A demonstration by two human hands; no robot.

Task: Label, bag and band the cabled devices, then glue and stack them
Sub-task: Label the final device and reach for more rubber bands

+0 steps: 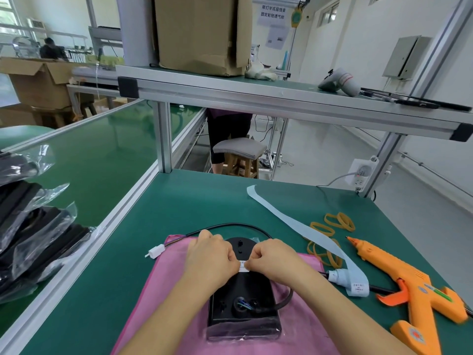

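Green bench mat [179, 201] under an aluminium-frame shelf, with an assembly hall behind it.

Left hand [210, 257] and right hand [273, 257] meet knuckle to knuckle over the black device [243, 303]. Each pinches one end of a small white label [243, 266] with curled fingers. The label spans the device's middle. The device lies flat on a pink cloth [163, 290].

Judged step: labelling. To do it well, keep the label taut and square to the device's edges. Land one end first, then wipe across toward the other so no bubble or crease is trapped. Keep it off the holes in the face.

The cable [238, 224] arcs beyond the device and ends left of it in a white connector [155, 251]. Right of the device lie a pale backing strip [289, 221], the rubber bands [337, 221] and, furthest out, the orange glue gun [409, 278]. Far left of the device sit bagged units [30, 239] in a pile.

Not resolved:
- The label print is too small to read.
- The fingertips hide whether the label touches the surface yet.
- A sheen at the device's near edge may be a clear bag; cannot tell.
- The pile is cut off by the frame, so no count.
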